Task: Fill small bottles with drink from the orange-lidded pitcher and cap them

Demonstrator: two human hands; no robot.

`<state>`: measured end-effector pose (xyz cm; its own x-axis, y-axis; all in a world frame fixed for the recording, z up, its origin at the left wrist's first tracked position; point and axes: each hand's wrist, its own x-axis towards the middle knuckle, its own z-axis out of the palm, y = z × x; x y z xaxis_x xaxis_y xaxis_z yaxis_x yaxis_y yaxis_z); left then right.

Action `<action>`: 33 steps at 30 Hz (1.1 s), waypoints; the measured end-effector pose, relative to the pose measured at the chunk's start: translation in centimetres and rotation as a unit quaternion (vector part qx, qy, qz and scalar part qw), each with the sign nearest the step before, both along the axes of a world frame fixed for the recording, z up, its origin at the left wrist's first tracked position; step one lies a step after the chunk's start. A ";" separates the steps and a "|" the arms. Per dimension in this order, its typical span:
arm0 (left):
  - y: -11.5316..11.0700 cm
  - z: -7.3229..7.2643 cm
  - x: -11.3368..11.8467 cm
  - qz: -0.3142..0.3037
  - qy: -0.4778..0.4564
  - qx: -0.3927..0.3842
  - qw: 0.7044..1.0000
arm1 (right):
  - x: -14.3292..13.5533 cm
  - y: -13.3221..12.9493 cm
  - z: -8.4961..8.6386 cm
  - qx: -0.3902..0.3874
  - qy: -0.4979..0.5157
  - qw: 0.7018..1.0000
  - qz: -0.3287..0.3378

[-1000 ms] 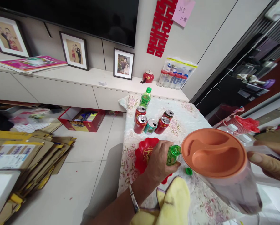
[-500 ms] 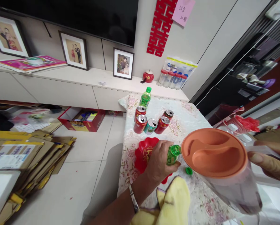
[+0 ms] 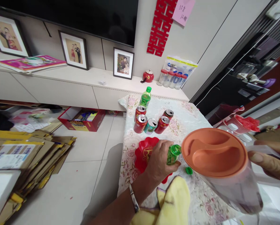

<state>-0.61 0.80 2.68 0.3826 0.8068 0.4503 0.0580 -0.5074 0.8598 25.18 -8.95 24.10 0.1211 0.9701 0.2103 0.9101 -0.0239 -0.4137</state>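
Observation:
My left hand (image 3: 159,160) is wrapped round an uncapped green plastic bottle (image 3: 172,157), holding it upright above the table. On the right, the fingers of my right hand (image 3: 268,161) are closed round the handle of a clear pitcher (image 3: 241,192) with an orange lid (image 3: 215,154). The pitcher is tilted, its lid edge right beside the bottle's mouth; I cannot make out any stream between them. A green bottle cap (image 3: 189,170) lies on the table below. Partly behind my left hand is a red scalloped plate (image 3: 141,156).
Several drink cans (image 3: 151,126) and a capped green bottle (image 3: 145,98) stand further back on the flowered tablecloth (image 3: 128,175). Pale yellow rounded pieces with purple edges (image 3: 175,200) lie near my left forearm. Flattened cardboard (image 3: 41,156) and a red box (image 3: 83,120) are on the floor.

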 end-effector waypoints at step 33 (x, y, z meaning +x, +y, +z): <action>0.0 -0.2 0.0 0.005 0.004 0.010 1.000 | 0.4 0.0 -0.2 -0.032 -0.049 0.998 0.036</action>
